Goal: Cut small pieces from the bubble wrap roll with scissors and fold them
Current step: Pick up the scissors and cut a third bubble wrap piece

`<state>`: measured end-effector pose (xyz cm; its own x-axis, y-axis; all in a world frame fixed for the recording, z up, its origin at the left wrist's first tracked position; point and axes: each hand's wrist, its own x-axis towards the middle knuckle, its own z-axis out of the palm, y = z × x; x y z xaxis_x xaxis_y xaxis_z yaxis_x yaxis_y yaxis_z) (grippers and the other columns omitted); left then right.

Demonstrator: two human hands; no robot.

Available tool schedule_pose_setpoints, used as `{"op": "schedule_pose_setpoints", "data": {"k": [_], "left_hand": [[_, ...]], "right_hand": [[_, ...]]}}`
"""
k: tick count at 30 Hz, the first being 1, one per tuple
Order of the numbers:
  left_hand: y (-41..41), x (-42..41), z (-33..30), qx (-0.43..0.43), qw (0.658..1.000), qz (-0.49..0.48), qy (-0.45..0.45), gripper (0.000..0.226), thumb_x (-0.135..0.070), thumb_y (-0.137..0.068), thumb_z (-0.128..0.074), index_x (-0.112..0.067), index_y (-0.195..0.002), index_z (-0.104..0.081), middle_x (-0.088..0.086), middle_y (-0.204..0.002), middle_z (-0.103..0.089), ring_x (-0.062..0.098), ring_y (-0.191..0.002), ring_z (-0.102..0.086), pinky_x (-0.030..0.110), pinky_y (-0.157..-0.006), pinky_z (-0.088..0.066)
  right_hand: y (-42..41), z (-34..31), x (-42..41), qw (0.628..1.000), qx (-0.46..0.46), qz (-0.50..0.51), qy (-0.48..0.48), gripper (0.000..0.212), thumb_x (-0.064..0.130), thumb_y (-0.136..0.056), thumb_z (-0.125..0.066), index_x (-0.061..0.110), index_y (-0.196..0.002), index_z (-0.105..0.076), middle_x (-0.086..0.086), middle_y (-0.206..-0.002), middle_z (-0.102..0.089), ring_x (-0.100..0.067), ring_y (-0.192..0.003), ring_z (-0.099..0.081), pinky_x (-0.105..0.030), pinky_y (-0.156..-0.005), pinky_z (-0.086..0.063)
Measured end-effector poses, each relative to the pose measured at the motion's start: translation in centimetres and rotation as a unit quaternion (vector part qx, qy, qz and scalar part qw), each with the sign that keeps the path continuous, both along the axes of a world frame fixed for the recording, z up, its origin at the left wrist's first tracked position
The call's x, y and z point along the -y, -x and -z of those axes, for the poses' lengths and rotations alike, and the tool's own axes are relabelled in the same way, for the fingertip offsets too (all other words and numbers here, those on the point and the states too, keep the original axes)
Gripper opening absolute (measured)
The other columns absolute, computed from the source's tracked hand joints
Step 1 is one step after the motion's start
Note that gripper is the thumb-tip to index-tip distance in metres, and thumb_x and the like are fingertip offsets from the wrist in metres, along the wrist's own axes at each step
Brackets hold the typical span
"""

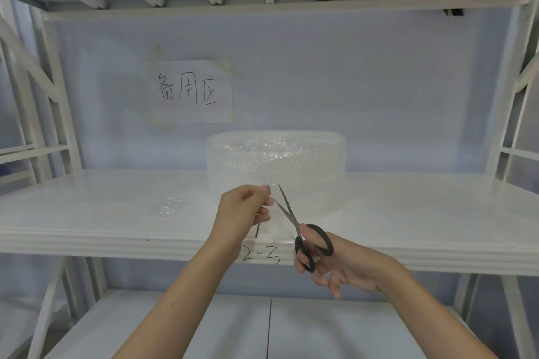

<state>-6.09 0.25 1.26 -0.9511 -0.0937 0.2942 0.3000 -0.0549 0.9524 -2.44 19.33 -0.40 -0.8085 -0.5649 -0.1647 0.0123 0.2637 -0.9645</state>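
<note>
A wide roll of clear bubble wrap (pixel 275 160) stands on the white shelf (pixel 87 213), its loose end hanging toward me. My left hand (pixel 245 210) pinches that loose edge in front of the roll. My right hand (pixel 335 262) holds black-handled scissors (pixel 303 230), fingers through the loops. The blades are spread and point up and left, their tips right next to my left fingers at the wrap's edge. A small crumpled clear piece of bubble wrap (pixel 169 205) lies on the shelf to the left.
The shelf sits in a white metal rack with uprights at both sides and a beam overhead. A paper sign (pixel 189 92) is taped to the back wall. A lower shelf (pixel 204 329) lies below my arms. "2-3" is written on the shelf's front edge (pixel 262 255).
</note>
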Motion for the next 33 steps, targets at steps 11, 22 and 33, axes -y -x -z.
{"op": "schedule_pose_setpoints", "data": {"k": [11,22,33], "left_hand": [[-0.8,0.0,0.1,0.024,0.998,0.049,-0.032,0.023,-0.023,-0.093,-0.065,-0.002,-0.084,-0.069,0.004,-0.074,-0.065,0.009,-0.059,-0.058,0.017,-0.059,-0.054],[-1.2,0.0,0.6,0.007,0.998,0.056,-0.028,0.016,-0.015,-0.094,-0.062,-0.004,-0.084,-0.068,-0.001,-0.067,-0.064,0.010,-0.060,-0.056,0.019,-0.061,-0.054],[-1.6,0.0,1.6,0.002,0.998,0.055,0.010,0.018,-0.018,-0.094,-0.062,-0.002,-0.087,-0.069,0.002,-0.071,-0.066,0.007,-0.056,-0.057,0.022,-0.062,-0.056]], "right_hand": [[1.5,-1.7,1.5,0.999,0.028,0.002,0.028,0.064,0.077,-0.066,-0.055,0.013,-0.074,-0.051,-0.001,-0.077,-0.054,-0.014,-0.049,-0.040,-0.021,-0.034,-0.045],[2.0,-2.3,2.7,0.994,-0.080,0.076,0.026,0.056,0.066,-0.067,-0.063,0.012,-0.069,-0.051,-0.005,-0.072,-0.051,-0.011,-0.040,-0.034,-0.021,-0.034,-0.034],[2.3,-3.3,3.3,0.985,-0.139,0.098,0.037,0.052,0.059,-0.074,-0.064,0.009,-0.068,-0.052,-0.002,-0.060,-0.048,-0.012,-0.042,-0.032,-0.024,-0.038,-0.037]]}}
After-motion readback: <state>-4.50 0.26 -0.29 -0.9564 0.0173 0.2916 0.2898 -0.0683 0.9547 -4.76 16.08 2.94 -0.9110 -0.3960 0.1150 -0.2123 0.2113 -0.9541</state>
